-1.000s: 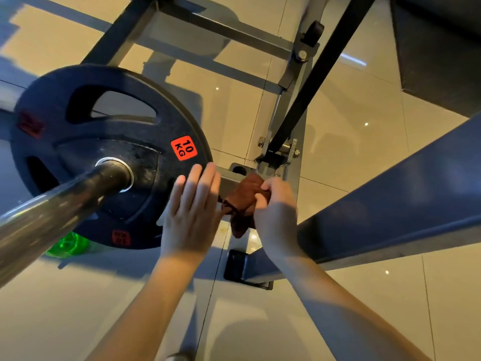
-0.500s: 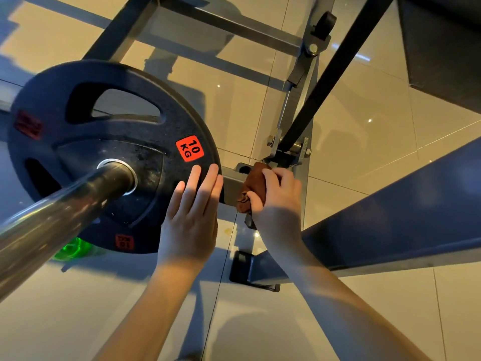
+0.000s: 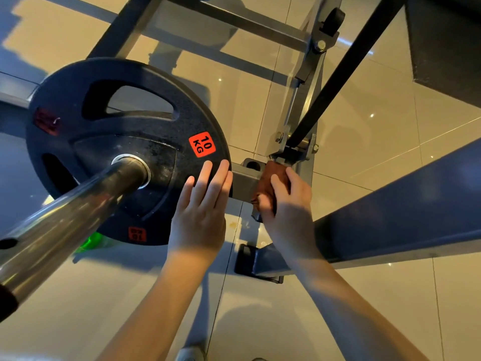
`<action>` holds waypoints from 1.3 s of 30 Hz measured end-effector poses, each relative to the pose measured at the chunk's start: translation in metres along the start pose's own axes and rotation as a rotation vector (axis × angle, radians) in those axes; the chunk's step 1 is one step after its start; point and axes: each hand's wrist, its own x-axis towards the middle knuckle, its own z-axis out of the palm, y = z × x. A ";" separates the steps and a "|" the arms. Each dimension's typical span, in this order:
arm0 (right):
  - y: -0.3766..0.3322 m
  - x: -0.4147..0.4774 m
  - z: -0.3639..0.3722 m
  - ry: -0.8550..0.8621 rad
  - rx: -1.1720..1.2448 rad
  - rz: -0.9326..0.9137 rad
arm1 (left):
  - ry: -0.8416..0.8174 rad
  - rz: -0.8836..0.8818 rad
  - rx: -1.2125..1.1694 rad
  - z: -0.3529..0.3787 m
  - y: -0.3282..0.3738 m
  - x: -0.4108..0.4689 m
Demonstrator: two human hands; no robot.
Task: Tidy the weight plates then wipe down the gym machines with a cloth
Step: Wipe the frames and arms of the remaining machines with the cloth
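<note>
My right grip [image 3: 289, 204] is curled round the cloth [image 3: 276, 173], pressing it on the grey frame [image 3: 243, 183] just beside the plate [image 3: 104, 142]. My left grip [image 3: 200, 212] lies flat, fingers straight, on that plate's rim. I'd rub in short firm strokes toward the bracket corner, bracing the plate so it cannot turn.

Glossy cream floor tiles [image 3: 369, 157], crossed by thin grout lines, mirror small points of light. A translucent green object [image 3: 89, 244], possibly a bottle, lies on the floor, mostly hidden behind the weight plate [image 3: 78, 142]. A dark raised slab [image 3: 447, 43] fills the upper right corner.
</note>
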 end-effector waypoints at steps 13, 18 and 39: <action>-0.008 -0.021 -0.020 -0.353 -0.039 0.002 | -0.288 0.010 0.107 -0.037 0.001 0.010; -0.026 -0.017 -0.045 -0.401 0.347 0.242 | -0.376 -0.073 0.040 -0.093 -0.003 0.020; -0.221 -0.011 -0.051 -0.571 1.007 0.105 | 0.031 -0.808 -0.617 -0.194 -0.089 -0.036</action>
